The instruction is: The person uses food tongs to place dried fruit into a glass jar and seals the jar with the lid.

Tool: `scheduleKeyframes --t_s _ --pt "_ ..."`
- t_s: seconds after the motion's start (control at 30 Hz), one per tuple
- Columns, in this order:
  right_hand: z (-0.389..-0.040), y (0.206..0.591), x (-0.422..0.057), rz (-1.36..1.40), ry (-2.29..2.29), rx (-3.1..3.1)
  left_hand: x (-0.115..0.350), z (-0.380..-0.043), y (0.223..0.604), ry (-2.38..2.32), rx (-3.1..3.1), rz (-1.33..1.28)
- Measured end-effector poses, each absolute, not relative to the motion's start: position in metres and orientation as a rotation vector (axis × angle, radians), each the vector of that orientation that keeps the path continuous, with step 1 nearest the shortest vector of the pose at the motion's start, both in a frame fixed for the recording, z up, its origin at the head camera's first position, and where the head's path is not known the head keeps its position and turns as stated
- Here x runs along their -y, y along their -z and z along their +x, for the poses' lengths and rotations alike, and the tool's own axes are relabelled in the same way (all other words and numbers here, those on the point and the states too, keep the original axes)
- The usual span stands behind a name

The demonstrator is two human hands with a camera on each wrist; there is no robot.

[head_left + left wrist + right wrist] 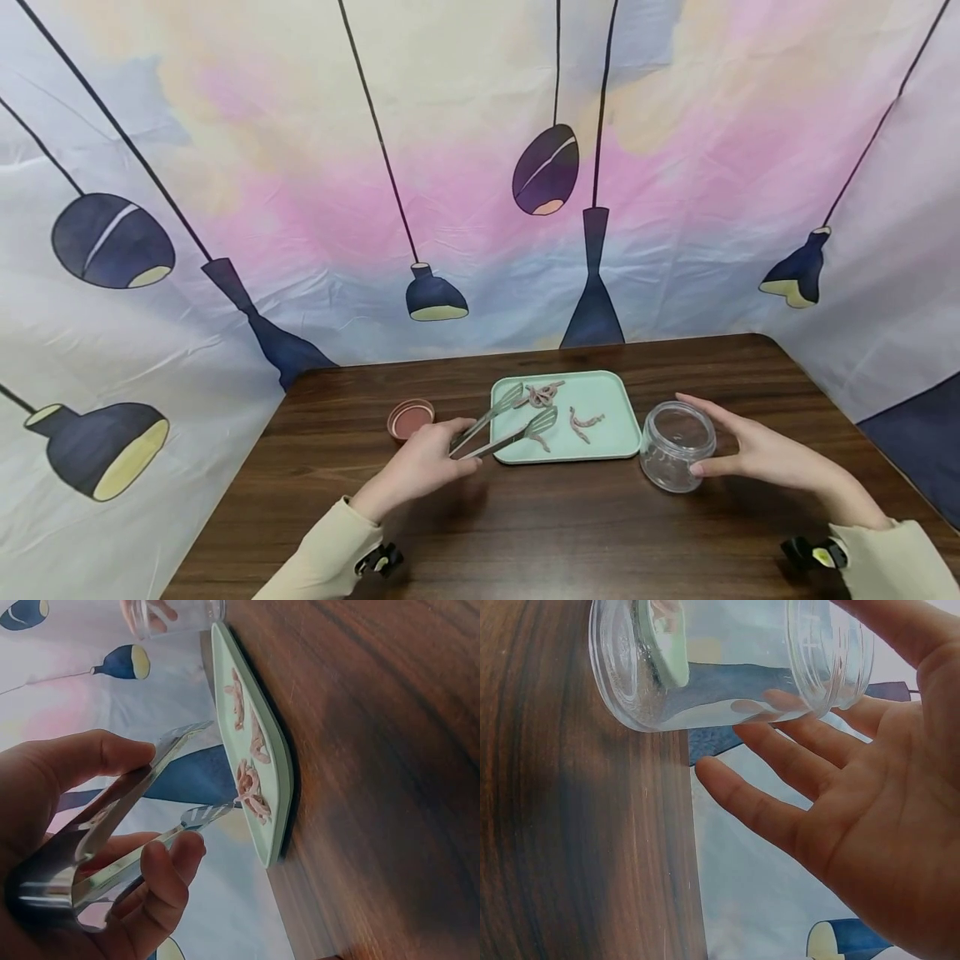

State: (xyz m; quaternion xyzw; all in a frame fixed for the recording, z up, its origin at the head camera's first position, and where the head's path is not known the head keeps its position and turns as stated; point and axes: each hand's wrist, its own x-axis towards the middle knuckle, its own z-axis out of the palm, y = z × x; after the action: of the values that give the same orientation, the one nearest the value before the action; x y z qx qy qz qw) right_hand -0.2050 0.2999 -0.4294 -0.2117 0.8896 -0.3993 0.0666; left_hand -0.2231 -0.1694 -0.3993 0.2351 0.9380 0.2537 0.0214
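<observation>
My left hand grips metal tongs by their arms. The tongs' slotted tips are spread apart over the left part of a pale green tray. Several pinkish, worm-like strips lie on the tray: a tangled clump near its back left, a looser group right of the middle, and one strip partly hidden by the tongs. At the tray's right stands a clear, lidless jar, upright. My right hand is spread around its right side, thumb in front and fingers extended behind.
A reddish-brown round lid lies left of the tray, just beyond my left hand. The dark wooden table ends at a hanging cloth printed with lamps. Dark straps with small devices sit at both sleeves.
</observation>
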Motion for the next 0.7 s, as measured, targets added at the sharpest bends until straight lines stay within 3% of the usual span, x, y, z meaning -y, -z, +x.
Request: scheduleKeyframes --t_s 0.7 --pt "-0.204 0.429 -0.299 -0.64 1.205 -2.686 0.165 -0.213 0.415 -0.679 -2.833 0.776"
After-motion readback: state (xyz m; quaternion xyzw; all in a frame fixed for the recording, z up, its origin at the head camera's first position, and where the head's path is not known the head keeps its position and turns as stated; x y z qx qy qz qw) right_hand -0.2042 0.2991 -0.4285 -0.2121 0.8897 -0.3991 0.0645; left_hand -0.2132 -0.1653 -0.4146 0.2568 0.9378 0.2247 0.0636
